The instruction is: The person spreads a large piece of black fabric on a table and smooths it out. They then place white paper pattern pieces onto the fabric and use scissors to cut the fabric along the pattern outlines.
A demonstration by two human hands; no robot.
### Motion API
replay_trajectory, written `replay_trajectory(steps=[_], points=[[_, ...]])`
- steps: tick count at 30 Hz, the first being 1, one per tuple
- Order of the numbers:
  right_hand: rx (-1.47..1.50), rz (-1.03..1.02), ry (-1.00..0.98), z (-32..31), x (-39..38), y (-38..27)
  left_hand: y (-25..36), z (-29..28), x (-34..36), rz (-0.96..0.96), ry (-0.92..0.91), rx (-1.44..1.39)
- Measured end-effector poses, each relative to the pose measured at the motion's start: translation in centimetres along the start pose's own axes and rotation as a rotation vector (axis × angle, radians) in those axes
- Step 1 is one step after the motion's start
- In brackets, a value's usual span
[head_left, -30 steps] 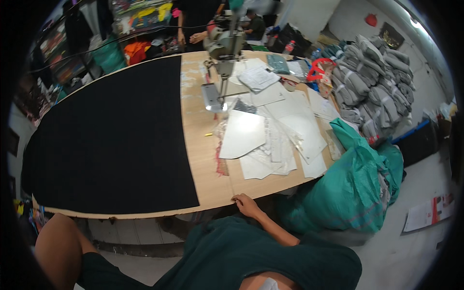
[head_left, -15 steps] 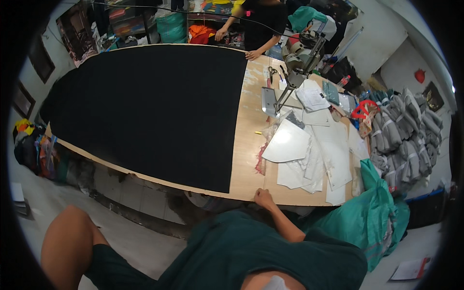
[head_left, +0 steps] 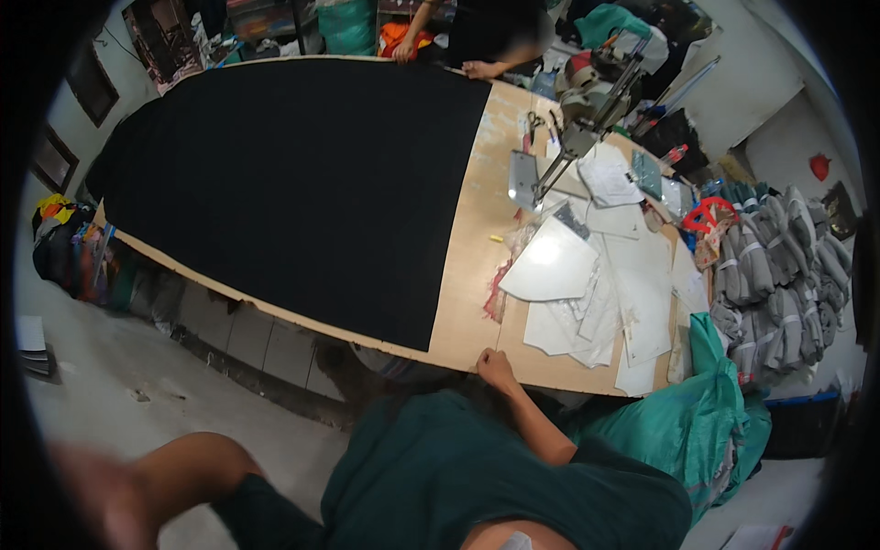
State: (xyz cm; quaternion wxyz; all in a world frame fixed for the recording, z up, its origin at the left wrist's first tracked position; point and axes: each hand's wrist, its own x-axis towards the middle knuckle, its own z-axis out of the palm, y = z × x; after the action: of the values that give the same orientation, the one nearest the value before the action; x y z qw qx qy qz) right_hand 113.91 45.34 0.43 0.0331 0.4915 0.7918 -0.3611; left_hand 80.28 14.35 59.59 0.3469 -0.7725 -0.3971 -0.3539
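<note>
A wide black cloth (head_left: 284, 192) lies flat over most of a long light wooden table (head_left: 460, 302). My right hand (head_left: 496, 368) rests at the table's near edge, right of the cloth's corner and apart from it. Its fingers are curled in, and whether anything is inside them is hidden. My left hand (head_left: 103, 500), smeared by motion, is off the table at the lower left with the elbow bent. Across the table a person in black has one hand (head_left: 403, 52) at the cloth's far edge and another hand (head_left: 478, 70) near its far right corner.
White pattern pieces (head_left: 550, 259) and papers cover the table's right part, beside a cloth-cutting machine (head_left: 577, 137) and scissors (head_left: 535, 121). Bundled grey cloth (head_left: 784, 266) is piled at the right. A green sack (head_left: 678, 412) stands by the near right corner.
My left arm has swung, bringing its blurred hand into view at the lower left. The other person's hands have shifted along the far edge. My right hand stays at the near edge.
</note>
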Motion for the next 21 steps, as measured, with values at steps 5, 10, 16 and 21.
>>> replay_trajectory(steps=[5, 10, 16, 21], points=[[-0.026, 0.031, 0.054, -0.1, -0.9, -0.7, 2.0, 19.9, -19.7, -1.754, 0.011, -0.362], [-0.034, -0.119, -0.049, -1.2, -0.3, -3.0, 16.0, 27.8, -32.9, -1.8, -0.879, -1.037], [0.097, -0.221, -0.082, -0.5, 1.8, -11.9, 11.8, 26.6, -37.7, -1.63, -0.767, -0.627], [-0.11, -0.137, -0.224, 2.8, 2.9, -21.7, 2.8, 22.3, -40.7, -1.683, -0.551, -0.601]])
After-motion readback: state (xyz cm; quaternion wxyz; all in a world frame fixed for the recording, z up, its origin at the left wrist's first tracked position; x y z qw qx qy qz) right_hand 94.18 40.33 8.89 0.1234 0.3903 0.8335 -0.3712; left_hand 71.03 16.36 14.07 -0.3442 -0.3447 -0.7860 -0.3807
